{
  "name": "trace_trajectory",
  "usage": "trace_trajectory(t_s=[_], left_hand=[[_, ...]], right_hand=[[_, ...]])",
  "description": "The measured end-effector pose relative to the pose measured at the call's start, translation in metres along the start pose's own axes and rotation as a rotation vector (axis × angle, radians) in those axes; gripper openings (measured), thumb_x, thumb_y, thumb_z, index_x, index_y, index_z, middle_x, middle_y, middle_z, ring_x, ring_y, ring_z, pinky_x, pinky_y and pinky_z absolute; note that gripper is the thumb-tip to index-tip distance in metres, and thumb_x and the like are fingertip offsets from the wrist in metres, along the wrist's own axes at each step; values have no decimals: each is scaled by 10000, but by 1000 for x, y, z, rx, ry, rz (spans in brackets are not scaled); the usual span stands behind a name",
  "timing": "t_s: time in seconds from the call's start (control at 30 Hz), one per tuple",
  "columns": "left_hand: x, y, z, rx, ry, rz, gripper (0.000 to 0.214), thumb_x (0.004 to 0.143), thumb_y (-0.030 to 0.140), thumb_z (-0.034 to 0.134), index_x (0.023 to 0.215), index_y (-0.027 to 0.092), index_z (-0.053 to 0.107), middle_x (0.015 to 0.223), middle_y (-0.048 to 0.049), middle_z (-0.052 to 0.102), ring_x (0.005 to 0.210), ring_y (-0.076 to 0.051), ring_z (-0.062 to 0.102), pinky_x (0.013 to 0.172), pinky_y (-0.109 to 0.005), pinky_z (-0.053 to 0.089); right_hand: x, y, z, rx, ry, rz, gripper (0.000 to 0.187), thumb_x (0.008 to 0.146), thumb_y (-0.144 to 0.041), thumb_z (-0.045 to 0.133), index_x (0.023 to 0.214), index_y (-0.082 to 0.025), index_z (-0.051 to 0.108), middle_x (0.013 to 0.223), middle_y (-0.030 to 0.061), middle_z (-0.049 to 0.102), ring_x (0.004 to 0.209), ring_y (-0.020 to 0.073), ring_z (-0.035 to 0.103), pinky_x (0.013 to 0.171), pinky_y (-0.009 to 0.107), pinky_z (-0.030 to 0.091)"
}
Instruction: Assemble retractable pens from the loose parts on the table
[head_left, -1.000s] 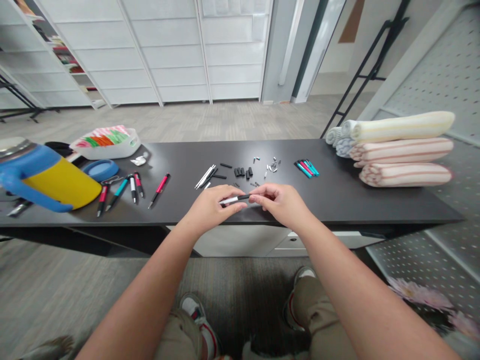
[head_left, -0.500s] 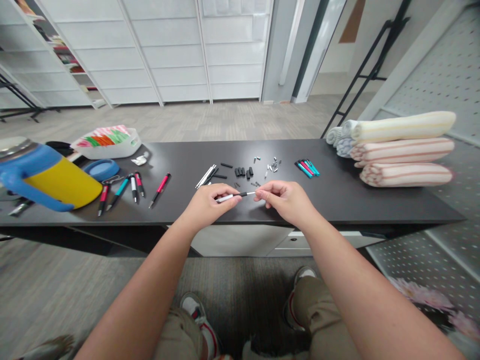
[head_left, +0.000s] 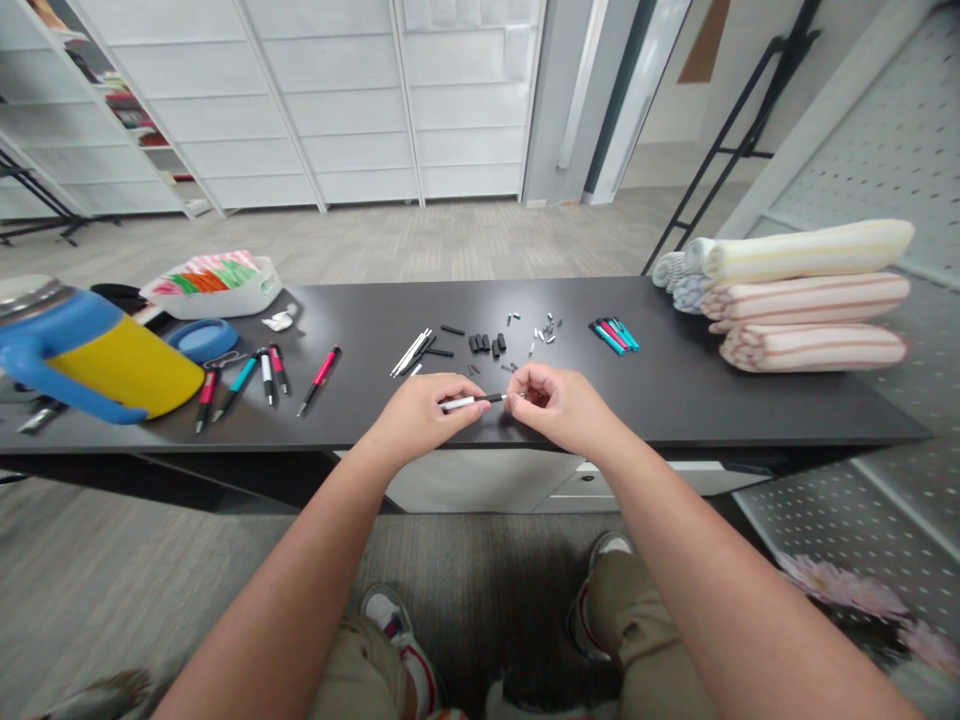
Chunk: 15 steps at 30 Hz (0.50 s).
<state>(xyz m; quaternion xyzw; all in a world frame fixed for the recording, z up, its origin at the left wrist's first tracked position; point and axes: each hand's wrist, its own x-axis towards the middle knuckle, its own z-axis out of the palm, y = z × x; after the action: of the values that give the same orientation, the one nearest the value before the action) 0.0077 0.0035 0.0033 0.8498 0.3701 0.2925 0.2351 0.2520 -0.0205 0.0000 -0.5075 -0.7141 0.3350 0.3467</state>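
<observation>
White-and-black pen (head_left: pixel 461 403) is held above the worktop (head_left: pixel 675 410), near its front edge. At far left sits a blue-and-yellow jug (head_left: pixel 150 362), then loose pens (head_left: pixel 320 380) and white rods (head_left: pixel 410 352) — next, the left hand (head_left: pixel 416 415) grips the pen's white barrel; black sleeves (head_left: pixel 484 343) lie beyond; the right hand (head_left: pixel 559 405) pinches the pen's tip, fingertips closed — then small metal parts (head_left: pixel 551 338), coloured barrels (head_left: pixel 609 337), and rolled towels (head_left: pixel 814 295) at far right
</observation>
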Motion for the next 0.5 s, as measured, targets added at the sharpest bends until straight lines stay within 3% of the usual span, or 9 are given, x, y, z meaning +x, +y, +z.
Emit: trace_trajectory(t_s=[0.27,0.5], left_hand=[[0,-1,1,21,4,69,207,985,392,663,1029,234,788,1007,-37,807,912,-191,728,838,-303,518],[-1,1,0,19,-24,24,208,991,393,651,1020,240,790,958,-7,803,846,-165,708,766,-280,483]], right_hand=[[-1,-2,2,26,-16,13,77,810,-286,657,819,-209,649,668,-36,616,606,122,511,572,244,365],[-1,-5,1,62,-3,22,91,812,-293,665,812,-202,654,664,-36,610,587,112,484,565,244,353]])
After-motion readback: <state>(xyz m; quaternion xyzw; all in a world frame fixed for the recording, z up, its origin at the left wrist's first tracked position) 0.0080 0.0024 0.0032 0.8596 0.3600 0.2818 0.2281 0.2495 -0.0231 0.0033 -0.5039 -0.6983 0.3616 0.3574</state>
